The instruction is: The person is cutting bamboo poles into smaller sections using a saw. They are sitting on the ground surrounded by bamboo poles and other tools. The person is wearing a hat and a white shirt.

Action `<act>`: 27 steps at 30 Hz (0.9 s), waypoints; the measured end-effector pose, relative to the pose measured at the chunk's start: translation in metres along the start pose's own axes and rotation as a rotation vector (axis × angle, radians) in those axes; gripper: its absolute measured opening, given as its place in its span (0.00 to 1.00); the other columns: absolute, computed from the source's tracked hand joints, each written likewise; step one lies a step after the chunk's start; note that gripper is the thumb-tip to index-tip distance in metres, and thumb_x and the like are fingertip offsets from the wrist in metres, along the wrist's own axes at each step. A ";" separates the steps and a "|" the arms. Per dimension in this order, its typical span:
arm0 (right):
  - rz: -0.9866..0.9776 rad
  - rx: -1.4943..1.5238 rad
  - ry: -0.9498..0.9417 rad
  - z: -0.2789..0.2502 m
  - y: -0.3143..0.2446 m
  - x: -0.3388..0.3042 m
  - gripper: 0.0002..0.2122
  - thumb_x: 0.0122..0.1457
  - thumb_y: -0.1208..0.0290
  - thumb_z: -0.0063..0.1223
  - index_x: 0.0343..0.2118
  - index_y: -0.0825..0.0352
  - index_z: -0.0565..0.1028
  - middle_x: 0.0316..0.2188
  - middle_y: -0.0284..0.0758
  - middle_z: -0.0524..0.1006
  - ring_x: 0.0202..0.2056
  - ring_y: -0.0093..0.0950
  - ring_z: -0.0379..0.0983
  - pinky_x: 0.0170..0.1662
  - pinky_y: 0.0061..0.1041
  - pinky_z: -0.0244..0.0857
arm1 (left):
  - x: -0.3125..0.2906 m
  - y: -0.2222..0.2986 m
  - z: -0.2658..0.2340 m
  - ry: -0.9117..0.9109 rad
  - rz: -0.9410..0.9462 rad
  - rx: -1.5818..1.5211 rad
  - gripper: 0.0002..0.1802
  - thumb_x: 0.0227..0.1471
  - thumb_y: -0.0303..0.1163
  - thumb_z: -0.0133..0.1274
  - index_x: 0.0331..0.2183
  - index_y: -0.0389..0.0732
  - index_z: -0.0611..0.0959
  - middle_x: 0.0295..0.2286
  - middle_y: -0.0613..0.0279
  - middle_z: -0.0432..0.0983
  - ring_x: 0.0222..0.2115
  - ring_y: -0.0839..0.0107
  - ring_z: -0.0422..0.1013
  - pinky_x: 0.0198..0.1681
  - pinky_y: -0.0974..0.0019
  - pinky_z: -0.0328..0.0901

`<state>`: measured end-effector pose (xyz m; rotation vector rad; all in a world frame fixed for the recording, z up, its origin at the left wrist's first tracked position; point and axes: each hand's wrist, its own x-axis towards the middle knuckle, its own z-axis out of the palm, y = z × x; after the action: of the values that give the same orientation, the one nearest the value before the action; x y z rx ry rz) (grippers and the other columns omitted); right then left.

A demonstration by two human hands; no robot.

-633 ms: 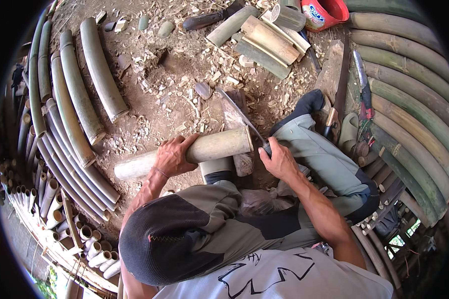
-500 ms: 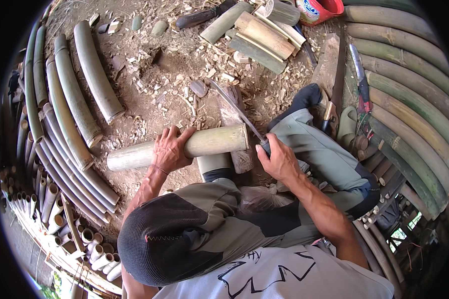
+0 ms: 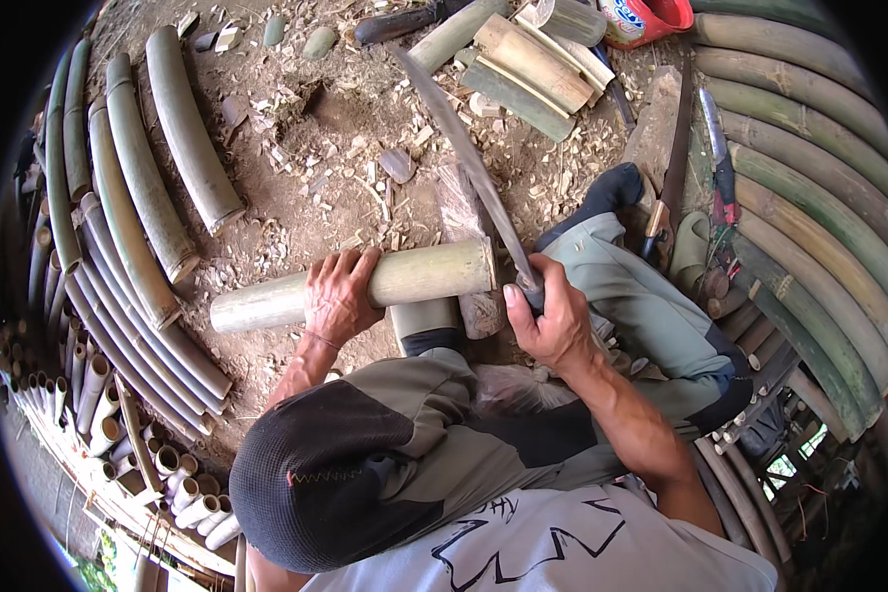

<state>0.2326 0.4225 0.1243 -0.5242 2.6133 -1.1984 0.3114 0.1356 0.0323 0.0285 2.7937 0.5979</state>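
A thick pale green bamboo section [image 3: 429,274] lies crosswise in front of me. My left hand [image 3: 341,299] wraps over its middle, fingers on the far side. Its right end rests over a wooden block [image 3: 481,314] on the ground. My right hand [image 3: 551,318] is closed round the dark handle of a machete [image 3: 471,163]. The long, slightly curved blade slants up and to the left from my fist, passing close by the bamboo's right end. Whether the blade touches that end I cannot tell.
Long bamboo poles [image 3: 189,128] lie at the left, and more [image 3: 799,138] are stacked at the right. Split bamboo pieces [image 3: 533,74], a red bucket [image 3: 651,22], a handsaw [image 3: 673,168] and a sheathed-looking knife [image 3: 717,153] lie beyond my bent leg. Chips cover the dirt.
The machete has lifted and turned, its tip now farther up and left, with more of the blade's side showing. My right hand has shifted slightly; my left hand stays on the bamboo.
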 end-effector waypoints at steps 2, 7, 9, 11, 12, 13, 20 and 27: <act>-0.064 0.018 0.066 0.010 0.017 -0.014 0.15 0.60 0.68 0.58 0.45 0.71 0.70 0.29 0.48 0.78 0.27 0.47 0.78 0.30 0.40 0.72 | -0.003 0.004 0.002 0.038 0.000 0.025 0.42 0.28 0.36 0.69 0.51 0.51 0.76 0.42 0.61 0.75 0.46 0.58 0.71 0.50 0.51 0.62; 0.321 -0.095 -0.245 0.011 0.042 -0.015 0.15 0.61 0.64 0.55 0.40 0.71 0.68 0.27 0.55 0.76 0.30 0.56 0.75 0.31 0.49 0.69 | 0.006 0.003 0.009 0.138 0.024 0.065 0.41 0.30 0.34 0.68 0.52 0.49 0.76 0.43 0.58 0.75 0.44 0.55 0.72 0.53 0.51 0.62; 0.135 -0.054 -0.108 0.003 0.000 -0.010 0.15 0.60 0.65 0.57 0.43 0.72 0.69 0.27 0.51 0.76 0.29 0.50 0.77 0.30 0.42 0.70 | -0.016 0.006 0.009 0.091 0.013 0.049 0.41 0.30 0.34 0.68 0.52 0.49 0.76 0.43 0.58 0.75 0.44 0.56 0.72 0.53 0.51 0.62; -0.033 0.036 0.045 0.000 -0.010 -0.004 0.14 0.60 0.68 0.57 0.43 0.72 0.70 0.28 0.45 0.77 0.26 0.44 0.77 0.29 0.37 0.71 | -0.010 0.006 0.004 0.068 0.007 0.061 0.43 0.29 0.35 0.69 0.53 0.49 0.76 0.44 0.59 0.75 0.45 0.57 0.72 0.53 0.51 0.62; -0.078 0.049 0.097 0.007 0.004 -0.006 0.14 0.60 0.67 0.57 0.42 0.71 0.71 0.29 0.46 0.78 0.26 0.45 0.78 0.28 0.39 0.71 | -0.005 0.006 0.006 0.077 0.003 0.082 0.44 0.28 0.36 0.70 0.54 0.49 0.75 0.44 0.59 0.74 0.46 0.57 0.71 0.53 0.51 0.62; -0.025 -0.105 0.006 0.013 0.022 -0.013 0.14 0.60 0.67 0.57 0.42 0.70 0.70 0.28 0.47 0.78 0.26 0.46 0.78 0.27 0.40 0.71 | -0.003 0.007 0.005 0.072 0.007 0.079 0.44 0.28 0.37 0.70 0.54 0.49 0.75 0.44 0.59 0.74 0.46 0.58 0.71 0.53 0.51 0.62; 0.151 -0.002 -0.089 -0.001 -0.004 0.004 0.15 0.61 0.64 0.55 0.43 0.70 0.69 0.28 0.51 0.78 0.29 0.50 0.78 0.29 0.44 0.71 | -0.011 0.007 0.010 0.126 0.004 0.108 0.43 0.30 0.37 0.69 0.54 0.49 0.75 0.44 0.59 0.74 0.46 0.58 0.71 0.54 0.50 0.60; 0.343 -0.173 -0.293 0.012 0.046 -0.019 0.15 0.61 0.62 0.55 0.41 0.70 0.68 0.28 0.54 0.78 0.30 0.54 0.77 0.30 0.47 0.71 | -0.010 0.010 0.019 0.228 0.034 0.141 0.43 0.30 0.38 0.70 0.54 0.48 0.76 0.45 0.57 0.74 0.47 0.56 0.70 0.55 0.49 0.59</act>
<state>0.2439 0.4499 0.0825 -0.2415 2.4352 -0.7347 0.3259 0.1514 0.0229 0.0389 3.0580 0.4345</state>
